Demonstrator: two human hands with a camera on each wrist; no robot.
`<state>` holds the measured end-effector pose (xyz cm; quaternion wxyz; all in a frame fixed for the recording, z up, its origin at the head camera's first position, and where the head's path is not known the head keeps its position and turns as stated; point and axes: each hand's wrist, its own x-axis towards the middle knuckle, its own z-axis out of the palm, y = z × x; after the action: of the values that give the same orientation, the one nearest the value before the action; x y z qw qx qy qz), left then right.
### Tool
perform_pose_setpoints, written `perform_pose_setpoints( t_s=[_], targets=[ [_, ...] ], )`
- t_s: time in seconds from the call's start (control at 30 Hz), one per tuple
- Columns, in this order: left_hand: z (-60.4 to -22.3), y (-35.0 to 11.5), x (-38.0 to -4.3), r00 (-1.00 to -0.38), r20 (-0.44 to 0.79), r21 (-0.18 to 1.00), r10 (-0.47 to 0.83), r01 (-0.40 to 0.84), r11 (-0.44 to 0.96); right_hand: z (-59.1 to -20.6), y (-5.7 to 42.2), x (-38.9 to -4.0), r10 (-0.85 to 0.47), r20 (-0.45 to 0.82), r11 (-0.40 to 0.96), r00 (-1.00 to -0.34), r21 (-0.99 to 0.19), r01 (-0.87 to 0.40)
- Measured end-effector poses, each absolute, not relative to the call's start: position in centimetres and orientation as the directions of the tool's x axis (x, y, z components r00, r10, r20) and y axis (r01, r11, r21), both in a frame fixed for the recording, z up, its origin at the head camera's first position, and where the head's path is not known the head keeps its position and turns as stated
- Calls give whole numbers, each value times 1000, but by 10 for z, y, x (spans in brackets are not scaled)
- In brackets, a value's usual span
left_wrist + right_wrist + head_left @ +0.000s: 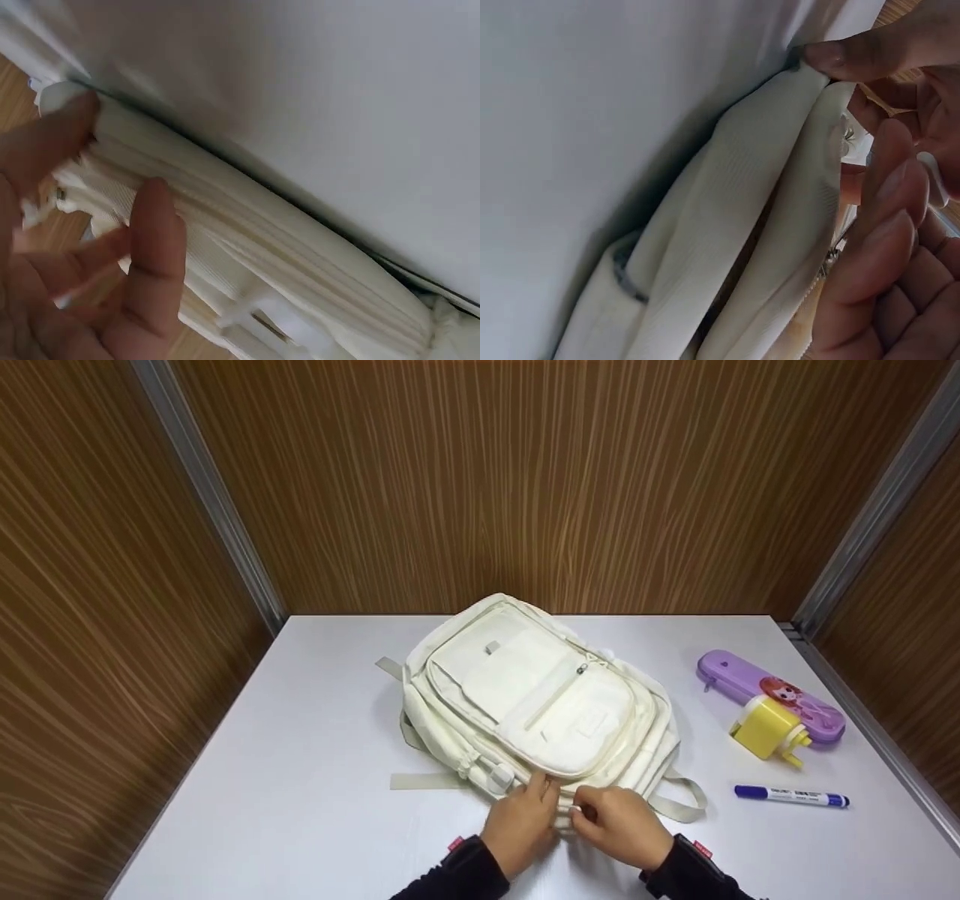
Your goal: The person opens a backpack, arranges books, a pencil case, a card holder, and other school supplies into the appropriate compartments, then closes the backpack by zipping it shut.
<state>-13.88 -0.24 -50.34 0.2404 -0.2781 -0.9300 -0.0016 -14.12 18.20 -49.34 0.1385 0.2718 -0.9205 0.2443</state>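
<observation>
As the backpack [517,675] looks soft, its near edge [255,214] seems the best hold, the left hand [523,823] gripping there, the right hand [624,823] pinching a white tab [575,808] between fingers.

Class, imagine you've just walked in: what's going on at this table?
A person's left hand and right hand hold the near end of a cream backpack, which lies front side up on a white table. Untouched to its right are a purple pencil case, a yellow sharpener and a blue marker.

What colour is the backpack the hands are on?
The backpack is plain cream-white; head view shows it best.
</observation>
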Motion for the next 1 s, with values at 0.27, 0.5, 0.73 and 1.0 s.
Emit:
perform_pose_setpoints(
  t_s=[0.27, 0.5, 0.73, 1.0],
  targets=[
    [-482, -79, -173, -738, 351, 50, 576, 629, 776, -497, 198, -144, -407, 322, 725, -855, -456, -517],
    [-497, -125, -205, -874, 276, 105, 401, 442, 891, -499, 201, -145, -419, 302, 725, -856, -455, -516],
    [-502, -127, -215, -878, 302, 42, 372, 401, 915, -499, 207, -147, -418, 266, 723, -868, -482, -496],
    [-506, -125, -214, -880, 311, -57, 359, 360, 931, -494, 214, -147, -421, 241, 718, -874, -501, -484]
  ],
)
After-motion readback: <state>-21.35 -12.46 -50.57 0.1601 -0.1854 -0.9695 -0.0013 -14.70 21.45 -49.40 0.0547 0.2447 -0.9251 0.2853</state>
